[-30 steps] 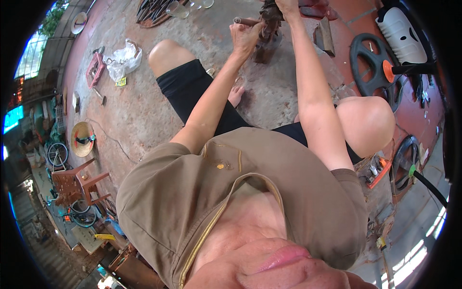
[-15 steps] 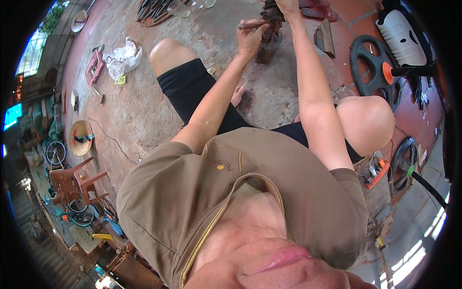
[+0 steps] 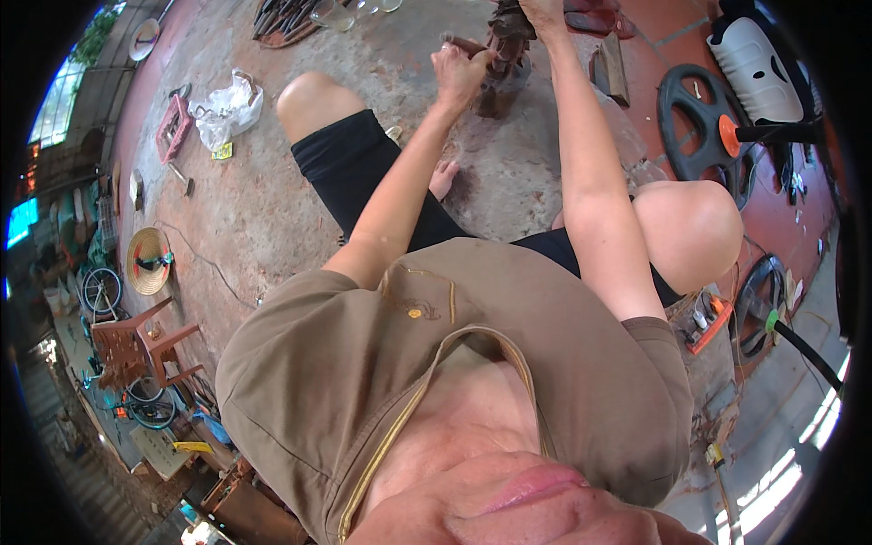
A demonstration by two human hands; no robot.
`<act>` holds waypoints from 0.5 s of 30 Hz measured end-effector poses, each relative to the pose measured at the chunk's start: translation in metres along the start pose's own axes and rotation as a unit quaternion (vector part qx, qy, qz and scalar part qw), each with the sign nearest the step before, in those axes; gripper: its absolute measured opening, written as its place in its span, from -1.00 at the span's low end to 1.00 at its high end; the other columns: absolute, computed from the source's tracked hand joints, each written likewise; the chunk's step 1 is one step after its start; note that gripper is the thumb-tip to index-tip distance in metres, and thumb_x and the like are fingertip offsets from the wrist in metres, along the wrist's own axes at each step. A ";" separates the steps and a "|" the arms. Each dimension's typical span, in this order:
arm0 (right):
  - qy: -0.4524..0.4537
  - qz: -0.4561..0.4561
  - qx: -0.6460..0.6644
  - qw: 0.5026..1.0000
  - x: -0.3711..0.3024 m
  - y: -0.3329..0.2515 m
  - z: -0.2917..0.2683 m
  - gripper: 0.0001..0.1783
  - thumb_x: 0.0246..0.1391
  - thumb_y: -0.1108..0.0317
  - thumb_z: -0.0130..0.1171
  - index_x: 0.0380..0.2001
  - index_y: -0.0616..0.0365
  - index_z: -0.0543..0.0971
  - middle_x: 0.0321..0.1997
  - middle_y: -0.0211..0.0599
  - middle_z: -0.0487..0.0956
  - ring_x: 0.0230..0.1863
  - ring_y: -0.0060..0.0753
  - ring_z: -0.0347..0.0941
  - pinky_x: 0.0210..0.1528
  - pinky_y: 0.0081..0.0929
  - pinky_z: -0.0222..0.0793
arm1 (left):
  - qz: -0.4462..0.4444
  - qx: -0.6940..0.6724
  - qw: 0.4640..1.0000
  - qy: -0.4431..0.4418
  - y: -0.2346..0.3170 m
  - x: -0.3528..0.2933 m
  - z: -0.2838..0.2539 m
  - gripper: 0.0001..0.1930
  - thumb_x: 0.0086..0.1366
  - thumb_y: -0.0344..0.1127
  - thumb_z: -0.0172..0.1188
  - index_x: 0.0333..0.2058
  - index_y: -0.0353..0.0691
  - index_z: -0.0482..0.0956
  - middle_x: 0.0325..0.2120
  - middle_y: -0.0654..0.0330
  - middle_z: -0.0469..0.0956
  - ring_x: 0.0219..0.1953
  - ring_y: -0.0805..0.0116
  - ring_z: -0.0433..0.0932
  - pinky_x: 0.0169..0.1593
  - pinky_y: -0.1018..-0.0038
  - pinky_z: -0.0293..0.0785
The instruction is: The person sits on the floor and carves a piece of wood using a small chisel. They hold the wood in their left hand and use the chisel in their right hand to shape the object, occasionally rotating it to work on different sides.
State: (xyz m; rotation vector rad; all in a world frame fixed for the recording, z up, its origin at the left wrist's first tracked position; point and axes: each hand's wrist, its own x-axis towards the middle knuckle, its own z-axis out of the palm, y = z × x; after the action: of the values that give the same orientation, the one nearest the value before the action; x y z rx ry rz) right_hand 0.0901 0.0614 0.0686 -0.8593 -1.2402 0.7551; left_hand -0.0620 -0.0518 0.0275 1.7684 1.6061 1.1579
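Observation:
In front of me, near the upper edge, stands a dark brown carved piece [image 3: 502,77], seemingly of wood, with a rough, ridged surface. My left hand [image 3: 457,77] is closed round a brown stick-like handle [image 3: 465,43] at the left side of the carved piece. The working end of that tool is too small to make out. At the top of the piece, my right hand [image 3: 543,13] is closed against it, partly cut off by the picture's edge. What its fingers grip is hidden.
A round tray [image 3: 283,34] of dark tools and some glasses [image 3: 331,14] lie at the far left. Nearer are a plastic bag [image 3: 227,111], a pink basket [image 3: 173,127] and a hammer [image 3: 183,177]. A wooden block [image 3: 610,73] and a black fan base [image 3: 692,123] lie to the right.
My left hand has shifted slightly left with the handle, and its wrist has turned a little. My right hand has stayed at the top of the carved piece.

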 end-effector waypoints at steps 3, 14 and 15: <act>-0.002 0.018 -0.005 1.000 0.004 -0.003 0.000 -0.71 0.01 0.34 0.40 -0.36 0.04 0.43 -0.47 -0.64 0.31 -0.43 -0.69 0.22 -0.37 -0.57 0.24 | -0.105 0.054 0.992 -0.053 -0.007 0.003 -0.009 -0.75 0.14 -0.22 0.33 -0.44 -0.34 0.70 -0.56 -0.01 0.63 -0.49 0.29 0.61 -0.37 0.37 0.45; 0.007 0.014 -0.043 0.999 0.000 -0.008 0.002 -0.70 0.01 0.29 0.40 -0.35 0.07 0.43 -0.47 -0.63 0.30 -0.43 -0.69 0.22 -0.38 -0.58 0.24 | -0.031 0.103 0.994 0.018 -0.001 -0.007 0.002 -0.88 0.20 -0.39 0.27 -0.32 -0.31 0.70 -0.51 0.26 0.64 -0.47 0.52 0.50 -0.35 0.54 0.40; 0.013 0.006 -0.046 0.999 0.000 -0.007 0.001 -0.70 0.01 0.30 0.40 -0.35 0.07 0.44 -0.47 -0.63 0.32 -0.44 -0.68 0.24 -0.39 -0.57 0.24 | -0.077 0.063 0.995 -0.012 0.000 -0.010 0.000 -0.88 0.19 -0.40 0.28 -0.33 -0.31 0.70 -0.51 0.25 0.64 -0.47 0.51 0.50 -0.35 0.52 0.41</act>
State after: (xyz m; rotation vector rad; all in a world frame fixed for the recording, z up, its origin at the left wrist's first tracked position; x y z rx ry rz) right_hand 0.0898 0.0582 0.0750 -0.9489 -1.2550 0.6996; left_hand -0.0617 -0.0614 0.0253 1.6937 1.8019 0.9808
